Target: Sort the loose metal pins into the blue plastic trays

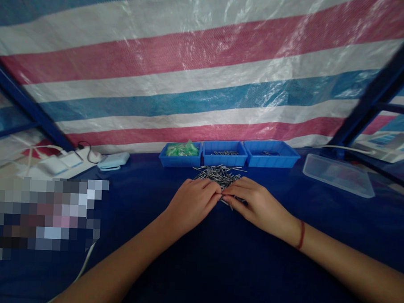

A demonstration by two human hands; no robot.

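A loose pile of thin metal pins [216, 172], resembling rivets, lies on the dark blue tabletop [217, 259]. My left hand [197, 199] reaches its near left side, with the fingers curled and pressed together. From the right, my right hand [258, 203] meets it at the pile, thumb and forefinger pinched close. The fingertips of both hands come together over the front of the pile. Whatever is between them is too small to make out. Part of the pile is hidden behind my fingers.
Behind the pile stand three blue bins: one with green plastic bags [182, 149], a middle bin [224, 160] with pins, and a right bin [271, 161] with a few. A clear plastic lid [338, 174] lies right. Left are a power strip [59, 163] and a light-blue case [113, 161].
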